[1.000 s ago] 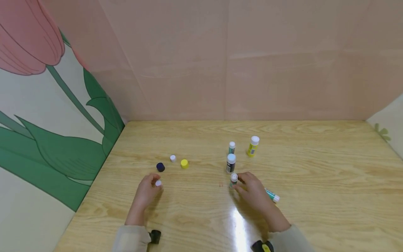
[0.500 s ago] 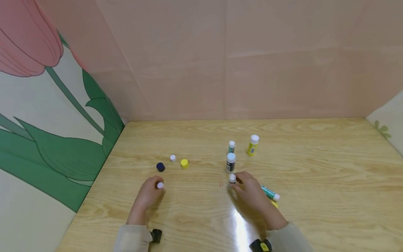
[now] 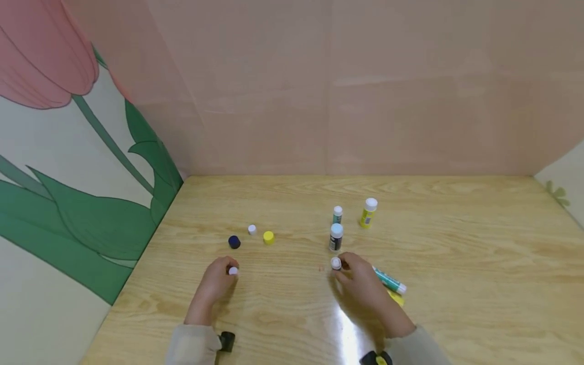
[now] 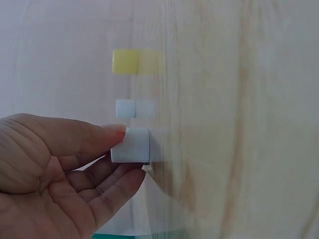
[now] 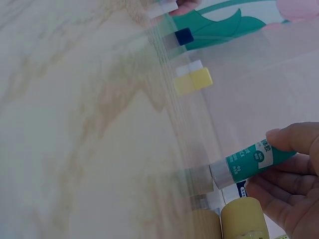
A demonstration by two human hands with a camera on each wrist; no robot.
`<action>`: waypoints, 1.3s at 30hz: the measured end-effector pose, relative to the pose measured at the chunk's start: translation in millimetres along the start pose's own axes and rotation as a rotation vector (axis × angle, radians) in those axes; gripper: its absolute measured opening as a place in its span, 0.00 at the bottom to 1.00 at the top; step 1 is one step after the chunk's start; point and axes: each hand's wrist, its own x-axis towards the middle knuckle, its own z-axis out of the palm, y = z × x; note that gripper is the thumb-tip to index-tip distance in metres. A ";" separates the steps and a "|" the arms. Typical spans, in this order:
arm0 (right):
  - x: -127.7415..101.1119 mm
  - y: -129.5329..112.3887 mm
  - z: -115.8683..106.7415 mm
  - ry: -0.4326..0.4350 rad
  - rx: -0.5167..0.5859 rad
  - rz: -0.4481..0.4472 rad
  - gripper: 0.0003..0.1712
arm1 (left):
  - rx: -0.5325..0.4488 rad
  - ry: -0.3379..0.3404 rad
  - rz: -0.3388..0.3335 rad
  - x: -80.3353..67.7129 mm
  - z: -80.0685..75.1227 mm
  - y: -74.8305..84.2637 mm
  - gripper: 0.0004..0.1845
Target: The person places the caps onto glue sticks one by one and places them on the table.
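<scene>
My left hand (image 3: 216, 280) pinches a white cap (image 4: 132, 145) between thumb and fingers, low at the tabletop. In my right hand (image 3: 362, 280) is a green glue stick (image 5: 246, 163), gripped by thumb and fingers around its upper label area; its pale base end (image 5: 222, 173) is close to the table. From the head view mostly its round white top (image 3: 335, 263) shows. Just behind it stands a dark-labelled glue stick (image 3: 335, 238) with a white cap. Beyond the left hand lie a dark blue cap (image 3: 234, 242), a small white cap (image 3: 252, 229) and a yellow cap (image 3: 268, 238).
Farther back stand a small green glue stick (image 3: 337, 215) and a yellow glue stick (image 3: 368, 213). Beside the right wrist lies a teal glue stick (image 3: 390, 280), with a yellow cylinder (image 3: 396, 297) partly hidden by the arm. A wall rises behind the wooden table (image 3: 292, 314).
The right hand's glue stick has shifted slightly left and toward me, its top turned more to the head camera. My left hand has moved slightly right and nearer with the white cap.
</scene>
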 end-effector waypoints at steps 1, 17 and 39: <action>-0.7 0.0 0.0 0.002 0.002 -0.005 0.09 | 0.004 -0.004 -0.003 0.2 0.6 0.4 0.09; -10.5 -0.2 0.0 0.019 0.041 -0.026 0.09 | 0.030 0.005 0.034 -2.3 0.7 6.8 0.07; -18.9 -11.1 -7.5 0.042 0.041 -0.138 0.13 | -0.193 0.098 0.013 -14.8 3.2 34.5 0.11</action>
